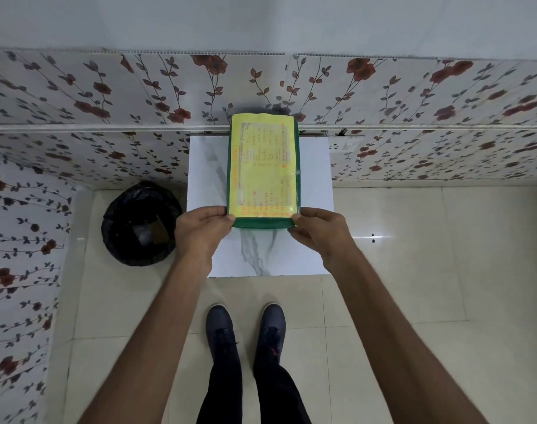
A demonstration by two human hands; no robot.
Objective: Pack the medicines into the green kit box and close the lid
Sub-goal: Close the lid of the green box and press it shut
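Head view: green kit box (262,223), yellow-labelled lid (262,166) down, on white worktop (314,179); left hand (199,229) and right hand (320,229) clamped on near corners; black bin (138,224) at 9 o'clock.

White tabletop (313,166) with grey marble streaks, pushed against the flowery wall (108,96). Holds a green kit box (262,223), yellow sheet (264,166) taped on top.
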